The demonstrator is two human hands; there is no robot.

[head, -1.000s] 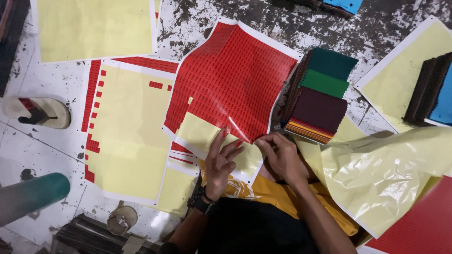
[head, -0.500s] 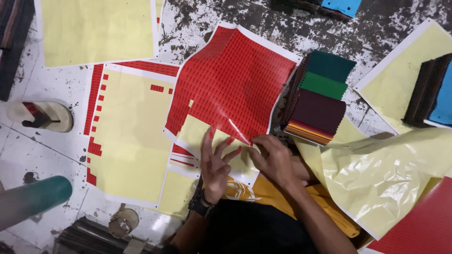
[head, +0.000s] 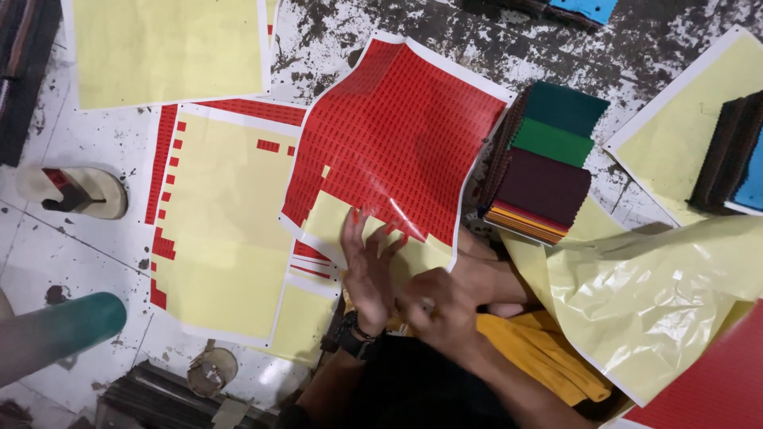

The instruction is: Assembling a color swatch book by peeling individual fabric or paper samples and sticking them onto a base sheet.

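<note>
A red sticker sheet (head: 397,135) lies curled on the floor in front of me, with bare yellow backing (head: 334,218) showing along its lower edge. My left hand (head: 368,266) rests on that lower edge with its fingers spread, and a dark watch sits on the wrist. Just right of it and close to my body is my right hand (head: 441,308). Its fingers are curled under with the back of the hand towards me, so whatever they pinch is hidden.
A mostly peeled yellow sheet (head: 226,230) lies to the left and another yellow sheet (head: 167,48) above it. Stacked fabric swatches (head: 548,163) stand to the right. Crumpled yellow backing (head: 660,294) lies at lower right, a sandal (head: 75,191) and a green tube (head: 60,334) at left.
My right hand has drawn back from the sheet's lower edge towards my body. My left hand has spread its fingers and shifted slightly right on the sheet.
</note>
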